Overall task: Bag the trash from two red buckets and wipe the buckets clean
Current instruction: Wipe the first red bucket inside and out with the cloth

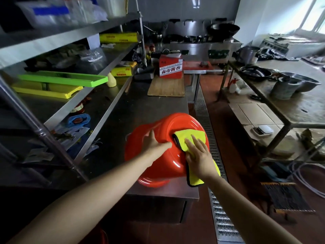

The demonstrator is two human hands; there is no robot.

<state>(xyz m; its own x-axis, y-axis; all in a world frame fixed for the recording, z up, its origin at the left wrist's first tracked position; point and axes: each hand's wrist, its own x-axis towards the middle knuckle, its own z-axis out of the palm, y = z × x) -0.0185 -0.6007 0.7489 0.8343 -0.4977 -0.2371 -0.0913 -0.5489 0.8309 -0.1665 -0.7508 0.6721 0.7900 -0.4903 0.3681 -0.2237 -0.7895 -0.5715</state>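
A: What are the hands doing?
B: The right hand lies flat, fingers straight, pressing a yellow cloth against the red bucket. The left hand rests on the bucket's side with fingers spread, steadying it.

A: Where is the bucket?
B: Tipped on its side at the near end of a steel table, its base turned up toward the camera. The cloth drapes over that base and hangs down the right edge.

A: And further along the table?
B: A wooden board, with a red carton at its far end. To the left, steel shelves carry a green tray and a yellow tray.

A: The room?
B: A kitchen with a red floor, a metal drain grate running beside the table, a stove with a dark wok at the back, and a second table on the right holding metal basins
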